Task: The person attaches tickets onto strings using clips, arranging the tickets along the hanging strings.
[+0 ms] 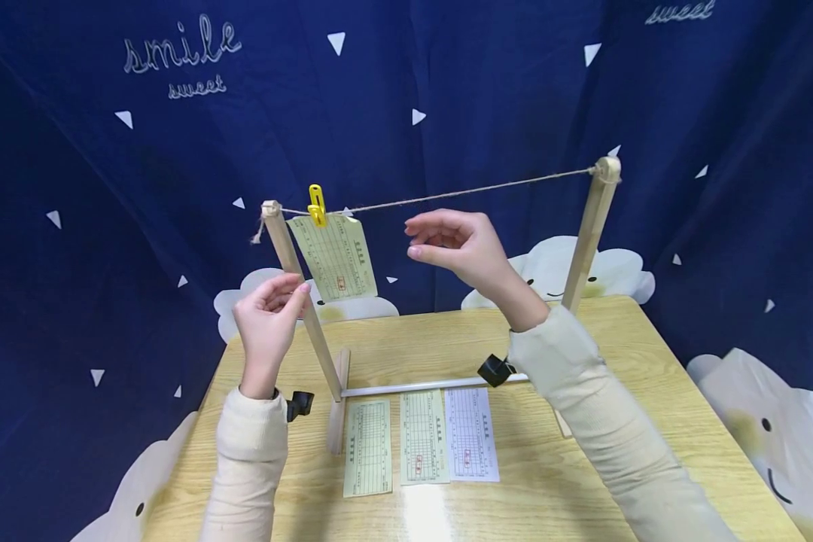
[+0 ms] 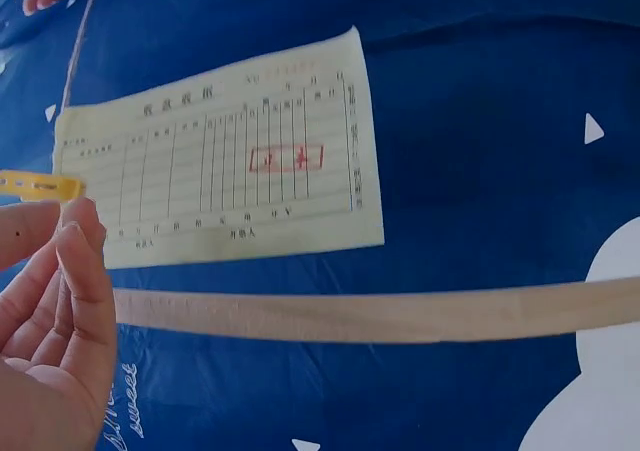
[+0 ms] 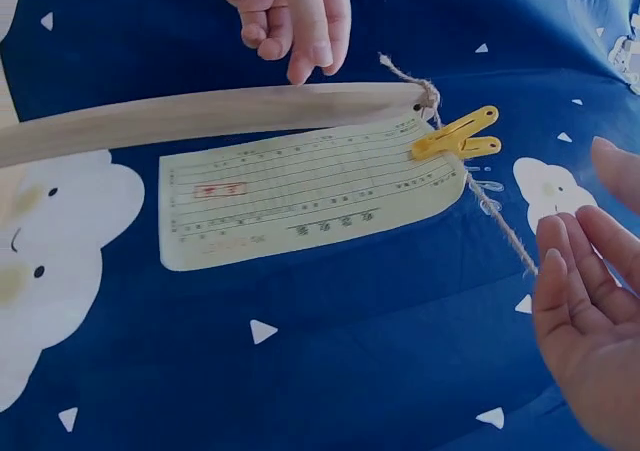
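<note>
A yellow clothespin (image 1: 317, 206) clips a pale green receipt slip (image 1: 335, 257) to a twine line (image 1: 440, 197), near its left end. The slip hangs down, printed with a table grid and a small red stamp. Beside the left wooden post, below the clothespin, my left hand (image 1: 271, 320) is raised with fingers loosely bent and nothing in them. My right hand (image 1: 462, 245) hovers just under the twine, right of the slip, its fingers relaxed and apart from the thumb. In the right wrist view both the right hand (image 3: 590, 311) and the clothespin (image 3: 455, 136) show, apart from each other.
Two wooden posts (image 1: 591, 233) hold the twine, joined low down by a white rod (image 1: 406, 388). On the wooden table (image 1: 528, 497) lie two pale green slips (image 1: 368, 448) and a whitish-lilac slip (image 1: 471, 435). A dark blue curtain (image 1: 501, 90) hangs behind.
</note>
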{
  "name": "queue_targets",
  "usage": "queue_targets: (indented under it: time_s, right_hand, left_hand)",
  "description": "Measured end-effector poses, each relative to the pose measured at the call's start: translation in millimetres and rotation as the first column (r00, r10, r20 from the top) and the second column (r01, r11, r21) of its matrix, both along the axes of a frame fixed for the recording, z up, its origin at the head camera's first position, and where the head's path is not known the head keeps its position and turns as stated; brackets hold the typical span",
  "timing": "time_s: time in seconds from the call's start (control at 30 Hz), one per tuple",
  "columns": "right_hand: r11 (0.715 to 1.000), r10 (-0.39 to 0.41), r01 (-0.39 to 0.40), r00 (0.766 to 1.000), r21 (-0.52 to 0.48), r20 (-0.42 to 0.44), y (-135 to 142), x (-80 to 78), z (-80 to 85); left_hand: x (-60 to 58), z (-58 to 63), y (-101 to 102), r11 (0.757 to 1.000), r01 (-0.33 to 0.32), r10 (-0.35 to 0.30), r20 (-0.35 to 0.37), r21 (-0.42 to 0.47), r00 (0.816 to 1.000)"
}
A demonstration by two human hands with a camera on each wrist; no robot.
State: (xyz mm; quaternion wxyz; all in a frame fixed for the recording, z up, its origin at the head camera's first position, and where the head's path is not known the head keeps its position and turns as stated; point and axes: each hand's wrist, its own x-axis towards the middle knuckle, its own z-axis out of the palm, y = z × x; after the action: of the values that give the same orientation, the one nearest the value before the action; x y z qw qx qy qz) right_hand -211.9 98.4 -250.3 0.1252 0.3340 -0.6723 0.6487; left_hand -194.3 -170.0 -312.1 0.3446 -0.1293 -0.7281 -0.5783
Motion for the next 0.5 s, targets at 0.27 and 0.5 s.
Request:
queue_targets:
  time_s: [0.27, 0.5]
  right_hand:
    - [1.0, -0.017, 0.017, 1.0, 0.01, 0.025, 14.2, 4.6, -17.5]
    - [0.999, -0.027, 0.026, 0.998, 0.018, 0.056, 24.4, 9.5, -29.7]
  left_hand:
    - [12.4, -2.4, 11.3, 0.997, 0.056, -0.057, -0.013, -0.045, 0.998]
    - [28.7, 3.9, 22.2, 0.994, 0.089, -0.089, -0.008, -0.063, 0.996]
